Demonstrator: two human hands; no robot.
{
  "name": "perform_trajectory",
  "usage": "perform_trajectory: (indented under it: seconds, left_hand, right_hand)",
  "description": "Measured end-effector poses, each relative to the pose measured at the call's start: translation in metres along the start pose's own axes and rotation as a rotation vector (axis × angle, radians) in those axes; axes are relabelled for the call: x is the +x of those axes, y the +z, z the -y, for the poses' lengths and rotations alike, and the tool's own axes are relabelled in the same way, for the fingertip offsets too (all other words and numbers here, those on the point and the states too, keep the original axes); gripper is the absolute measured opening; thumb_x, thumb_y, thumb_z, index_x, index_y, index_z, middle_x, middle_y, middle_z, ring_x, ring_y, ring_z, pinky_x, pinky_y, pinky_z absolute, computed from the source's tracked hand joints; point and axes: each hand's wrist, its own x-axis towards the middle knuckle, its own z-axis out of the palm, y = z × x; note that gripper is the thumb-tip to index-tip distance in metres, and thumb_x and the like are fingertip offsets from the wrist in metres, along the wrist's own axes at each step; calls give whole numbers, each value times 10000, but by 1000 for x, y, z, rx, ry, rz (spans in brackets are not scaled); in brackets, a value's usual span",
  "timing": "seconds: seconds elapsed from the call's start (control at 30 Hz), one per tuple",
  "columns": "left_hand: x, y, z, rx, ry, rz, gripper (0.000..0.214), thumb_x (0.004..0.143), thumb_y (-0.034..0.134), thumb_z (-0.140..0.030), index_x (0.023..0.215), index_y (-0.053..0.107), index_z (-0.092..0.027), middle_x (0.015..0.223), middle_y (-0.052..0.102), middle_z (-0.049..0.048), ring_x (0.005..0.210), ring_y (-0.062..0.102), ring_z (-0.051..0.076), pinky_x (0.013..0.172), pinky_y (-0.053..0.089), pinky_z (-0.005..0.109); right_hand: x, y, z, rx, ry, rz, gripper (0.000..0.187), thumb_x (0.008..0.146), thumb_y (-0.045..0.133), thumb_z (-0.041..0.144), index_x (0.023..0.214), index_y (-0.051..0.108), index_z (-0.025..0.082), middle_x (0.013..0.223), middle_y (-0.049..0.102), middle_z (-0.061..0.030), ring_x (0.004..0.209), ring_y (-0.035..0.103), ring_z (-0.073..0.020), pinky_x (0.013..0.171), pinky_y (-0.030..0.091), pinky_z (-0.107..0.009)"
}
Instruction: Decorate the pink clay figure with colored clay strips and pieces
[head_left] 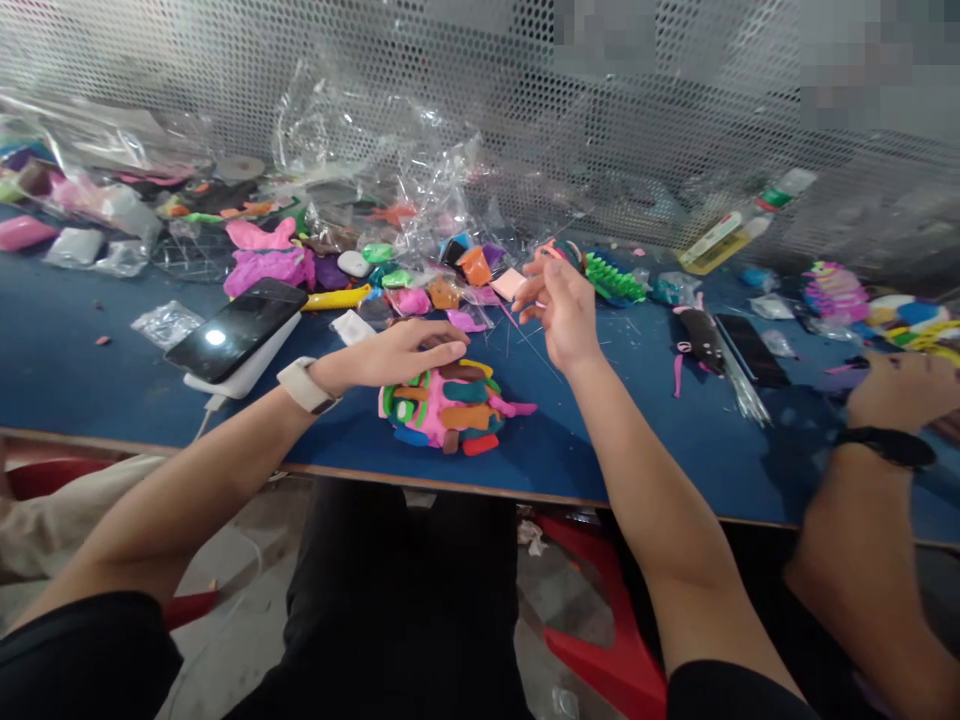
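Note:
A clay figure (pixel 450 412) lies near the table's front edge, pink with strips of brown, teal, orange, green and red stuck over it. My left hand (pixel 401 353) rests on its upper left side, fingers stretched out flat and gripping nothing. To the right and farther back, my right hand (pixel 561 308) is raised above the table with loosely bent fingers apart; I see nothing held in it. Close to its fingertips lie a pale pink piece (pixel 508 284) and several thin wires. Beyond both hands spread colourful clay lumps, among them an orange one (pixel 475 266).
A phone (pixel 238 328) lies on a white box at left, with a cable attached. Crumpled clear plastic (pixel 375 140) lines the mesh wall. At right are a tilted bottle (pixel 742 225), a dark phone (pixel 751 350) and another person's hand (pixel 896 390) with a black wristband.

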Motion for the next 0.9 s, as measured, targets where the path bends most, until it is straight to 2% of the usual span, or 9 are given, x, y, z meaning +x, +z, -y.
perform_trajectory:
  seconds: [0.1,0.17,0.27,0.3,0.37,0.47,0.57,0.7,0.9]
  left_hand:
    - [-2,-1,-3,237,132,-25,502,1089,681,-641,1275,839,-203,1336,822,150,1212,773,319,1113,592,428]
    - [-3,0,-6,290,211,15,522,1132,600,-637,1327,817,-204,1375,804,165,1240,765,322,1138,577,439]
    - [-3,4,-8,288,273,69,517,1152,554,-633,1281,835,-218,1326,813,168,1247,757,335,1159,567,458]
    - [-3,5,-8,278,285,83,503,1145,570,-633,1252,847,-227,1309,820,165,1257,752,344,1177,557,469]
    - [-3,5,-9,252,305,121,468,1126,614,-631,1215,868,-248,1292,831,155,1264,746,353,1201,541,482]
    - [-3,3,-11,244,338,170,466,1134,590,-625,1226,880,-273,1286,842,139,1264,743,354,1210,524,489]
    - [-4,0,-12,290,389,153,572,1166,471,-671,1238,866,-263,1276,842,144,1249,738,355,1192,525,503]
    - [-3,0,-9,362,487,131,686,1213,295,-644,1224,826,-209,1255,834,171,1197,728,341,1130,542,511]
    - [-1,5,-4,400,499,130,703,1227,248,-624,1142,802,-200,1176,843,167,1122,733,319,1077,546,490]
  right_hand:
    - [-3,-6,14,-43,-20,134,665,828,860,922,992,770,284,831,760,-10,696,685,-172,562,477,-314]
    - [-7,-17,30,-183,9,346,577,804,960,804,923,821,257,841,792,-23,693,672,-165,591,482,-321]
    - [-13,-36,51,-443,149,749,392,767,1047,598,865,903,247,832,835,-39,719,686,-182,686,533,-346]
    - [-15,-41,55,-507,201,844,335,769,1044,548,881,924,257,838,850,-37,719,691,-188,684,531,-347]
    - [-18,-45,56,-595,279,947,278,761,1037,477,928,944,275,864,871,-27,723,701,-197,662,520,-345]
    - [-24,-39,52,-657,333,970,312,679,1077,433,905,929,277,884,876,-22,737,714,-214,656,520,-351]
    - [-30,-27,52,-727,361,984,333,633,1087,410,851,878,270,871,851,-14,777,720,-228,697,532,-357]
    - [-37,-15,63,-860,392,1062,266,735,991,377,851,791,246,854,793,2,812,696,-210,732,517,-339]
    - [-48,-2,76,-1053,319,1019,185,821,884,282,777,714,225,778,745,10,731,645,-177,688,443,-332]
